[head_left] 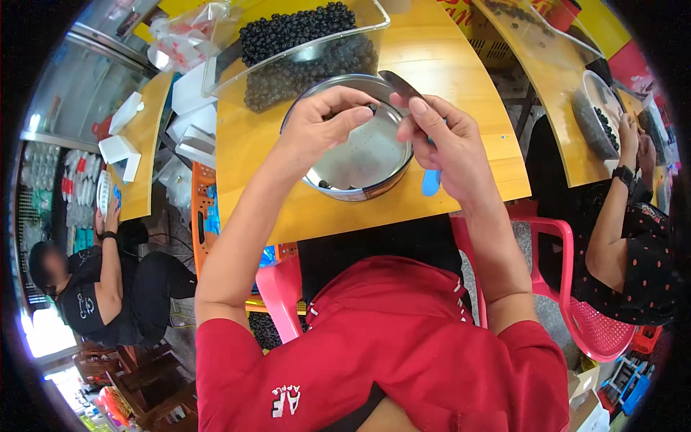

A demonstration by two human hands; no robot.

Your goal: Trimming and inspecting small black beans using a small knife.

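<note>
My left hand [327,119] is closed, with a small black round piece [373,108] pinched at its thumb and fingertips. In my right hand [450,140] is a knife; its dark blade [398,83] points up and left, and its blue handle [430,183] sticks out below the palm. Both hands hover over a round metal basin [371,191]. Inside the basin, near its front left wall, lies another small dark piece [324,184]. Just beyond stands a clear plastic bin [384,16] holding many black, berry-like round pieces [299,30].
The basin and bin stand on a yellow wooden table [475,93]. White boxes [194,101] and an orange crate [204,205] are at its left. One person [108,288] sits at far left. Another [612,245] works over a bowl [596,119] at the right table, near a pink chair [568,288].
</note>
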